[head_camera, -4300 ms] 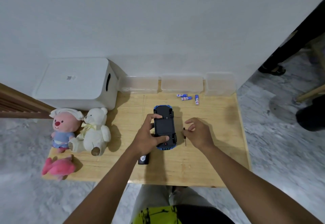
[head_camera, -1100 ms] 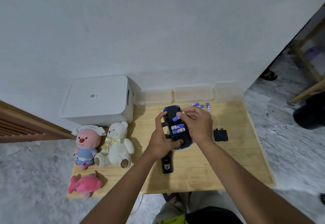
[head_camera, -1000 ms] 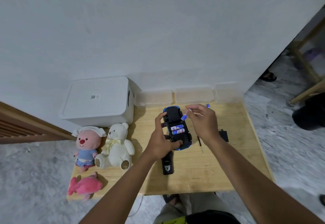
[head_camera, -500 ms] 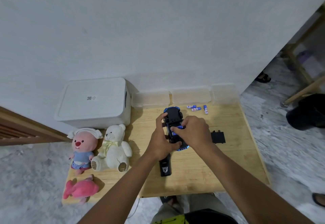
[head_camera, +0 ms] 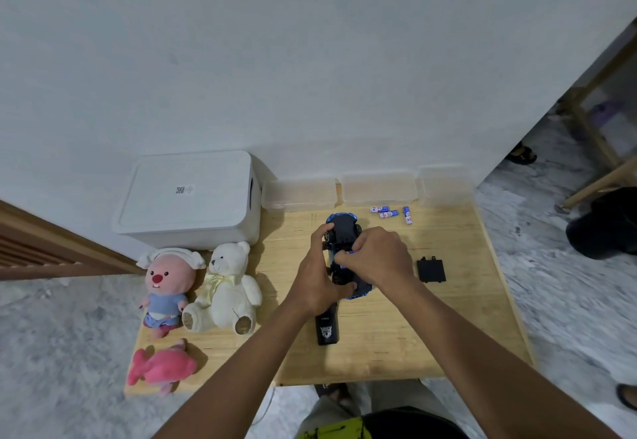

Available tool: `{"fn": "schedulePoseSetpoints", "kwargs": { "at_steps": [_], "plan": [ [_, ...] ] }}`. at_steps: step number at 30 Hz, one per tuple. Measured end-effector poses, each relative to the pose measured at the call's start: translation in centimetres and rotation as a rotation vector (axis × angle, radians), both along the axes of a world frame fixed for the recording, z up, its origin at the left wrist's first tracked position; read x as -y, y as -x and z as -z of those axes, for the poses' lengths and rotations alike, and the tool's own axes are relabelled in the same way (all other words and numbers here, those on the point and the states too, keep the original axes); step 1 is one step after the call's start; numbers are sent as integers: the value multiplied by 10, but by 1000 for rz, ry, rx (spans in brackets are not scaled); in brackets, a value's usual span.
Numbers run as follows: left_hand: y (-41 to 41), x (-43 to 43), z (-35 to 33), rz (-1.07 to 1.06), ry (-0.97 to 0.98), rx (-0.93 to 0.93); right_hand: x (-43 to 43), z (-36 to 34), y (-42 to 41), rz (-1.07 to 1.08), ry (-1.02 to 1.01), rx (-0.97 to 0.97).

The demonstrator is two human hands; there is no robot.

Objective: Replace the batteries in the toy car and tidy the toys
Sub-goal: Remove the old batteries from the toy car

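- Since half a second ago the right hand (head_camera: pixel 377 254) has stayed bent over the battery bay of the toy car (head_camera: pixel 343 232), and the left hand (head_camera: pixel 315 283) keeps its place on the car's near-left side; a second ago the right hand was lifted off to the car's right with a blue battery pinched in its fingertips.
- Belly up, the toy car lies near the middle of the table (head_camera: pixel 396 342), nose toward the wall.
- Right grip: fingers curled and pressed together down into the open bay; a sliver of blue shows at the fingertips, possibly a battery, but the hand hides it.
- Left grip: thumb and fingers spread around the car's side, clamping it against the table.
- Just right of the hands lies the black battery cover (head_camera: pixel 431 269); three loose batteries (head_camera: pixel 389 213) lie beyond the car, near a row of clear containers (head_camera: pixel 300 194).
- A black remote (head_camera: pixel 326 330) lies under the left wrist, nearer the table's front edge.
- Along the table's left end sit a pink doll (head_camera: pixel 165 287), a white teddy bear (head_camera: pixel 227 287) and a pink plush (head_camera: pixel 162 366), in front of a white storage box (head_camera: pixel 189 194).
- Behind is a plain white wall; the floor (head_camera: pixel 558 300) is grey marbled.
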State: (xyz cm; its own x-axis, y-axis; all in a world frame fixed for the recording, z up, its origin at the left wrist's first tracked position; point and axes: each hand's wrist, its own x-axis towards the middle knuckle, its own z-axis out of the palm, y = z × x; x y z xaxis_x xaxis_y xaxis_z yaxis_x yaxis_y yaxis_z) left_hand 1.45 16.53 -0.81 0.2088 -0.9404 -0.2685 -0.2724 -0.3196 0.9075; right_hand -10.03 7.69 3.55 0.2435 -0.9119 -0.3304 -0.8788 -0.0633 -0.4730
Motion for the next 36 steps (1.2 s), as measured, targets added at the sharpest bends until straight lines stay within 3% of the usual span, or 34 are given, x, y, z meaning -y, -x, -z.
{"fn": "schedulePoseSetpoints", "kwargs": {
  "at_steps": [3, 13, 18, 26, 32, 36],
  "plan": [
    [-3, -1, -1, 0, -23, -20, 0, -4, 5, -48, 2, 0],
    [-7, -4, -1, 10, -61, -101, 9, 1, 20, -501, 135, 82],
    [-9, -4, -2, -4, -56, -108, 12, -2, 24, -227, 55, 304],
    [-9, -4, -5, -10, -50, -119, 10, 2, 32, -112, -56, 220],
    [-4, -1, -9, -15, -49, -120, 2, 5, 28, -121, 41, 25],
    [1, 2, -9, -40, -24, -92, -1, 9, 22, -45, 60, -6]
  ]
}}
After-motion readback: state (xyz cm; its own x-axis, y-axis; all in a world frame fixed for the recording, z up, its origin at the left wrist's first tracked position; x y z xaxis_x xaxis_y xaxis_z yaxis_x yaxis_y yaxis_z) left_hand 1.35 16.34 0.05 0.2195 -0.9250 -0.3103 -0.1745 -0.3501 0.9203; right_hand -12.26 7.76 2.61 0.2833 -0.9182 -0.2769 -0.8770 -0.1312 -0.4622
